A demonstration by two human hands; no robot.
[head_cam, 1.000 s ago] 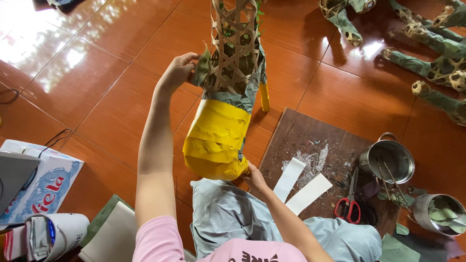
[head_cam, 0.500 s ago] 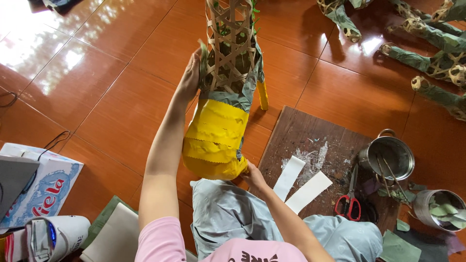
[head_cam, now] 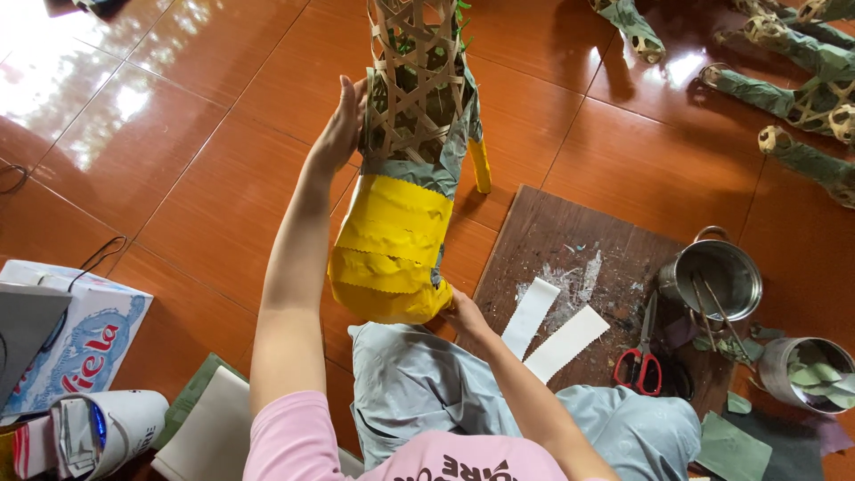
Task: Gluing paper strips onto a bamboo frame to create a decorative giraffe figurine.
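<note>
right, down on the glossy red-brown tiled floor (head_cam: 178,160) sits the big piece: a tall woven bamboo-lattice frame, part wrapped in grey-green paper with a band of yellow paper round its lower end (head_cam: 405,169). its long axis runs straight away from the person, yellow end close in by the knees, open lattice end far out toward the top edge of view. left hand (head_cam: 343,125) is up at the far section, fingers straight and together, palm laid flat against the left flank of the lattice where the green paper starts. right hand (head_cam: 463,312) is tucked in at the near end, touching the bottom right corner of the yellow band; fingers are partly hidden behind it, so i can't tell whether they pinch or just brace. so the frame lies ahead of both hands, the right hand nearer the base, the left reaching well up its length.

to the right, a dark wooden board (head_cam: 579,240), smeared with pale paste; near its front edge lie two white paper strips (head_cam: 552,330), just beside each other. at its right edge a steel pot (head_cam: 712,281), and red-handled scissors (head_cam: 641,356) just in front of it. beyond the board's right corner, a small tin of green paper scraps (head_cam: 815,374). far back right, more green-wrapped lattice pieces (head_cam: 802,98) on the floor.
</note>
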